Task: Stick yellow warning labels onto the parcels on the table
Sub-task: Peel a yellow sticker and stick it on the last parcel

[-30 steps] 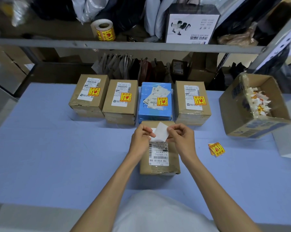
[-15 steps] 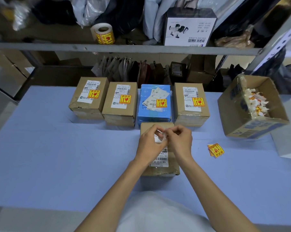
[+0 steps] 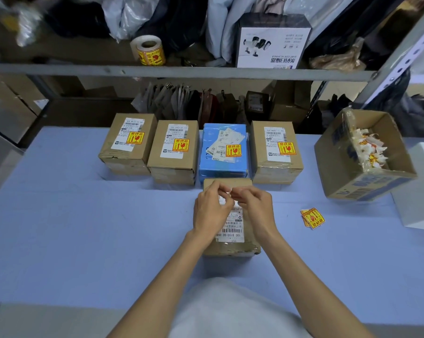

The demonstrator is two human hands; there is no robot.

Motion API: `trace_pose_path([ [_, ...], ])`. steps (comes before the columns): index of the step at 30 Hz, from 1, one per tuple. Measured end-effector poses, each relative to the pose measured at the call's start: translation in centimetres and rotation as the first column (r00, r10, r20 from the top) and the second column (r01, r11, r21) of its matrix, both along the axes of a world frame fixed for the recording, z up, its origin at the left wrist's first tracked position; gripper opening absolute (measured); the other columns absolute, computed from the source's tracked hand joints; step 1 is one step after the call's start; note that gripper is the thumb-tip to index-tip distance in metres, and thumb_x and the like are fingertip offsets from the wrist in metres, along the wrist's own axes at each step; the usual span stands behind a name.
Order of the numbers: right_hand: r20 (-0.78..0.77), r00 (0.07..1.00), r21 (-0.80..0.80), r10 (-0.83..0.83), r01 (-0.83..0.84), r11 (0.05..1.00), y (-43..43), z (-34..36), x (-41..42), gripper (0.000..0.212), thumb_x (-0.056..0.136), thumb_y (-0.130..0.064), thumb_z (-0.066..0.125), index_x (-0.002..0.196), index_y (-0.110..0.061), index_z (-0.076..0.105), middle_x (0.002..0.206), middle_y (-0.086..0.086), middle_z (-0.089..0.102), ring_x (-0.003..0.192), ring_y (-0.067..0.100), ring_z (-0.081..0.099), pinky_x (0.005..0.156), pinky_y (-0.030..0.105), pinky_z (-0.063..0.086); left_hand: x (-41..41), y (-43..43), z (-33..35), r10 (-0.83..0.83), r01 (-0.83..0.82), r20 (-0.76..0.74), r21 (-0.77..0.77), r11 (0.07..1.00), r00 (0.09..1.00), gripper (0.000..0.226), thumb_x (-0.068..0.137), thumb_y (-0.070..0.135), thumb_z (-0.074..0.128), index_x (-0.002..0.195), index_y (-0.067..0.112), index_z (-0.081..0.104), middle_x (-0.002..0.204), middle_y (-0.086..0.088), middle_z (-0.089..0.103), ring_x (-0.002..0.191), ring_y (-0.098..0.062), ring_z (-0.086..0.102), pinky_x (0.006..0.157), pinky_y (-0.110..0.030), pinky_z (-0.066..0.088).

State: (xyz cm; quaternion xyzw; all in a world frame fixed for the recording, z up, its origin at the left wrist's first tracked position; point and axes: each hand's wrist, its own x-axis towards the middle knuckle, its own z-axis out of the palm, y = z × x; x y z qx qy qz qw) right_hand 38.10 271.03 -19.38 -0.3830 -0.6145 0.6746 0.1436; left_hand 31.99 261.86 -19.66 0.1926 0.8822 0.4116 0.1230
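A brown parcel [image 3: 233,247] with a white shipping label [image 3: 233,231] lies in front of me on the blue table [image 3: 84,228]. My left hand [image 3: 211,211] and my right hand [image 3: 255,208] meet above its far end. Both pinch a small white label piece [image 3: 226,195], mostly hidden by the fingers. Behind it stands a row of parcels: two brown ones [image 3: 128,154] [image 3: 173,164], a blue one [image 3: 222,165] and another brown one [image 3: 275,167]. Each carries a yellow warning label. Loose yellow labels [image 3: 312,217] lie to the right of my hands.
A tilted open carton [image 3: 367,184] with crumpled label backings stands at the right, with a white box [image 3: 420,191] beside it. A roll of yellow labels [image 3: 149,51] and a scanner box [image 3: 272,42] sit on the shelf above the table's far edge.
A second ago my hands held a flat white label piece apart between them. They have closed together over it, and the piece is now bunched between the fingertips.
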Motion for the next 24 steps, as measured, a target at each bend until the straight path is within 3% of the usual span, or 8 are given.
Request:
trace_pose_path([
  [2, -0.023, 1.000, -0.001, -0.004, 0.004, 1.000, 0.2, 0.3, 0.1, 0.017, 0.085, -0.004, 0.057, 0.084, -0.009, 0.073, 0.086, 0.009, 0.074, 0.090, 0.020, 0.069, 0.084, 0.031, 0.054, -0.4, -0.2, -0.1, 0.032, -0.033, 0.038, 0.028, 0.999, 0.999, 0.010, 0.085, 0.019, 0.063, 0.095, 0.022, 0.062, 0.087, 0.011, 0.064, 0.082, -0.006, 0.059, 0.067, -0.019, 0.041],
  [4, 0.004, 1.000, 0.103, -0.026, 0.026, 0.994, 0.6, 0.0, 0.3, 0.021, 0.086, 0.000, 0.057, 0.088, -0.014, 0.071, 0.087, 0.001, 0.072, 0.087, 0.012, 0.068, 0.082, 0.027, 0.054, -0.9, -0.4, -0.1, 0.057, -0.074, 0.157, 0.101, 0.992, 0.986, 0.012, 0.086, 0.018, 0.063, 0.098, 0.020, 0.064, 0.091, 0.007, 0.066, 0.084, -0.007, 0.060, 0.063, -0.013, 0.042],
  [8, 0.068, 0.998, 0.171, -0.007, -0.005, 0.985, 1.6, -0.1, 0.3, 0.014, 0.087, -0.008, 0.065, 0.099, -0.014, 0.069, 0.092, -0.003, 0.070, 0.085, 0.007, 0.066, 0.065, 0.014, 0.051, -1.3, -0.6, 0.4, -0.011, -0.065, 0.330, 0.219, 0.974, 0.944, 0.013, 0.089, 0.015, 0.062, 0.101, 0.016, 0.062, 0.095, 0.003, 0.063, 0.083, -0.003, 0.060, 0.056, -0.001, 0.044],
  [11, 0.072, 0.997, 0.150, -0.006, -0.005, 0.989, 1.9, 0.0, 0.3, 0.010, 0.086, -0.005, 0.066, 0.094, -0.009, 0.070, 0.087, 0.002, 0.071, 0.078, 0.007, 0.067, 0.057, 0.008, 0.049, -1.3, -0.6, 0.5, -0.061, -0.037, 0.352, 0.266, 0.963, 0.934, 0.010, 0.088, 0.016, 0.063, 0.096, 0.021, 0.060, 0.095, 0.003, 0.062, 0.087, -0.004, 0.061, 0.060, -0.003, 0.046],
  [18, 0.026, 1.000, 0.091, -0.016, 0.014, 0.996, 2.0, -0.1, 0.3, 0.006, 0.083, -0.005, 0.070, 0.085, -0.010, 0.071, 0.082, 0.006, 0.073, 0.074, 0.015, 0.070, 0.063, 0.020, 0.054, -1.1, -0.3, -0.1, 0.070, -0.152, 0.331, 0.228, 0.962, 0.941, 0.012, 0.087, 0.017, 0.067, 0.099, 0.018, 0.069, 0.094, 0.007, 0.068, 0.090, -0.006, 0.062, 0.065, -0.005, 0.042],
  [21, 0.011, 0.995, 0.038, -0.103, 0.103, 0.994, 2.2, -0.2, 0.3, 0.007, 0.084, -0.002, 0.068, 0.091, -0.003, 0.070, 0.085, 0.009, 0.072, 0.070, 0.012, 0.068, 0.056, 0.013, 0.051, -1.0, -0.3, -0.2, 0.146, -0.219, 0.320, 0.206, 0.954, 0.936, 0.018, 0.087, 0.021, 0.066, 0.105, 0.022, 0.069, 0.098, 0.009, 0.067, 0.094, -0.007, 0.062, 0.073, -0.015, 0.047],
  [24, 0.035, 0.995, 0.013, -0.094, 0.093, 0.996, 2.7, -0.6, 0.6, 0.013, 0.085, -0.004, 0.067, 0.097, 0.001, 0.069, 0.090, 0.011, 0.072, 0.077, 0.015, 0.069, 0.060, 0.014, 0.053, -1.2, -0.4, -0.2, 0.127, -0.194, 0.322, 0.186, 0.963, 0.938, 0.013, 0.087, 0.022, 0.067, 0.098, 0.018, 0.071, 0.096, 0.006, 0.069, 0.089, -0.006, 0.061, 0.066, -0.010, 0.040],
])
